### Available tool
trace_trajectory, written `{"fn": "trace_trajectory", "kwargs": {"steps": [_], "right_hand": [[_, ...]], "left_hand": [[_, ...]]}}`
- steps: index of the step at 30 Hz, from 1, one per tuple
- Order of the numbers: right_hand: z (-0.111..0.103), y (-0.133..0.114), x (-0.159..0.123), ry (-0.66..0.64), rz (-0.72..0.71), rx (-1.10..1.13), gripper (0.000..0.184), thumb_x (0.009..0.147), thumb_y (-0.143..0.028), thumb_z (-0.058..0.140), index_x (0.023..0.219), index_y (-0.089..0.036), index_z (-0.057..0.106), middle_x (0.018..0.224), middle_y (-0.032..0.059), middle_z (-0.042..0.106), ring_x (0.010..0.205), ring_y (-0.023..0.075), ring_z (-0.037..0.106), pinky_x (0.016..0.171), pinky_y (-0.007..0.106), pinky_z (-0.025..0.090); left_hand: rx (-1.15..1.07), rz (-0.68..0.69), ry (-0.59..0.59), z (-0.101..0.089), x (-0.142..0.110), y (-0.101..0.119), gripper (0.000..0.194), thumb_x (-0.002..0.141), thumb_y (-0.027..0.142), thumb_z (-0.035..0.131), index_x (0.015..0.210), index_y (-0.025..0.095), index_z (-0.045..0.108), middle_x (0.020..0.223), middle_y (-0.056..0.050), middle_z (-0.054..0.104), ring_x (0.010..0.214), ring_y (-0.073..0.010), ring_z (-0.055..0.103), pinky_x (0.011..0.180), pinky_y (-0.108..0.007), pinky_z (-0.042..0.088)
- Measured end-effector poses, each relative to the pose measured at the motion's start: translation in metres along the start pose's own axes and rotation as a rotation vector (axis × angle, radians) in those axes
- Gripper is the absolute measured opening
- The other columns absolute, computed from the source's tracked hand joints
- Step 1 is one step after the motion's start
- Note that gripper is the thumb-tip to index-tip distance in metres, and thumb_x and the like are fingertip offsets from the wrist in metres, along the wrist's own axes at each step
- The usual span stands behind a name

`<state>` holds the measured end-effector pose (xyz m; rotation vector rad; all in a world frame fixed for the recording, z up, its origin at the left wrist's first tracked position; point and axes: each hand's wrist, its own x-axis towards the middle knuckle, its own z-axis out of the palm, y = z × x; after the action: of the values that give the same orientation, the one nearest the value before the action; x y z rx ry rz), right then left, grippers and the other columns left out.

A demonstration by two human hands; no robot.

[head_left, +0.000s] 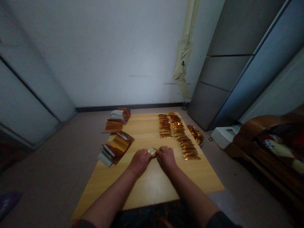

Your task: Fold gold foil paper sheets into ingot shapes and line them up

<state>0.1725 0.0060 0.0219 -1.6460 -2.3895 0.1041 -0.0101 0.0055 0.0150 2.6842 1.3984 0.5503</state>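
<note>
Between my two hands, low over the middle of the wooden table [142, 126], is a small gold foil piece with a white patch [152, 152]. My left hand [140, 160] is closed on its left end. Its right end sits in the pinched fingers of my right hand [166, 157]. Left of my hands lie gold-brown foil sheets with white backing [118, 144], stacked loosely. To the right, folded gold foil pieces [188, 147] stand in an overlapping row, and a shorter row of folded foil pieces [164, 126] is beside it. My fingertips partly cover the held piece.
More foil sheets [114, 125] lie at the table's left edge. A container heaped with gold foil pieces [195, 134] stands on the floor right of the table. Beyond are a white box [223, 137], a wooden bench [244, 139] and a grey refrigerator [216, 69].
</note>
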Motion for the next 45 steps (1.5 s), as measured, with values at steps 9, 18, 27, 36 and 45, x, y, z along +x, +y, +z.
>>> {"fn": "trace_trajectory", "kwargs": {"steps": [9, 18, 27, 36, 45], "right_hand": [[-0.004, -0.003, 0.009, -0.061, -0.096, -0.035, 0.02, 0.09, -0.019, 0.05, 0.094, -0.018, 0.07, 0.096, 0.0095, 0.063, 0.091, 0.021, 0.05, 0.075, 0.032, 0.032], [-0.003, 0.002, 0.015, -0.06, -0.034, 0.016, 0.022, 0.096, -0.024, 0.047, 0.094, -0.02, 0.069, 0.095, 0.0072, 0.066, 0.091, 0.0182, 0.054, 0.074, 0.03, 0.03], [-0.007, -0.003, 0.025, -0.077, 0.118, 0.098, 0.018, 0.097, -0.025, 0.046, 0.1, -0.021, 0.062, 0.1, 0.0046, 0.068, 0.095, 0.0183, 0.057, 0.076, 0.03, 0.027], [-0.011, -0.007, 0.029, -0.098, 0.225, 0.13, 0.013, 0.093, -0.026, 0.051, 0.099, -0.02, 0.061, 0.097, 0.0053, 0.07, 0.091, 0.0183, 0.059, 0.076, 0.029, 0.027], [-0.014, -0.004, 0.033, -0.104, 0.256, 0.189, 0.011, 0.09, -0.026, 0.052, 0.094, -0.021, 0.061, 0.09, 0.0023, 0.07, 0.085, 0.0166, 0.059, 0.072, 0.027, 0.025]], "left_hand": [[-0.049, -0.024, -0.018, -0.005, 0.004, 0.001, 0.031, 0.097, 0.026, 0.039, 0.099, 0.021, 0.07, 0.086, -0.008, 0.064, 0.083, -0.0191, 0.054, 0.079, -0.033, 0.041], [-0.238, -0.307, -0.003, -0.001, 0.011, -0.007, 0.025, 0.085, 0.013, 0.05, 0.085, 0.02, 0.074, 0.083, -0.004, 0.068, 0.085, -0.0171, 0.06, 0.08, -0.028, 0.045], [-0.25, -0.568, 0.052, 0.003, 0.018, 0.004, 0.034, 0.084, 0.011, 0.052, 0.114, 0.022, 0.063, 0.105, -0.004, 0.072, 0.099, -0.0178, 0.063, 0.089, -0.03, 0.042], [-0.251, -0.702, 0.076, 0.004, 0.02, 0.008, 0.006, 0.085, 0.019, 0.054, 0.081, 0.022, 0.057, 0.076, 0.001, 0.065, 0.074, -0.0133, 0.057, 0.067, -0.023, 0.034], [-0.267, -0.736, 0.137, 0.007, 0.021, 0.012, 0.011, 0.082, 0.016, 0.052, 0.072, 0.021, 0.054, 0.068, 0.003, 0.059, 0.066, -0.0122, 0.052, 0.061, -0.023, 0.029]]}}
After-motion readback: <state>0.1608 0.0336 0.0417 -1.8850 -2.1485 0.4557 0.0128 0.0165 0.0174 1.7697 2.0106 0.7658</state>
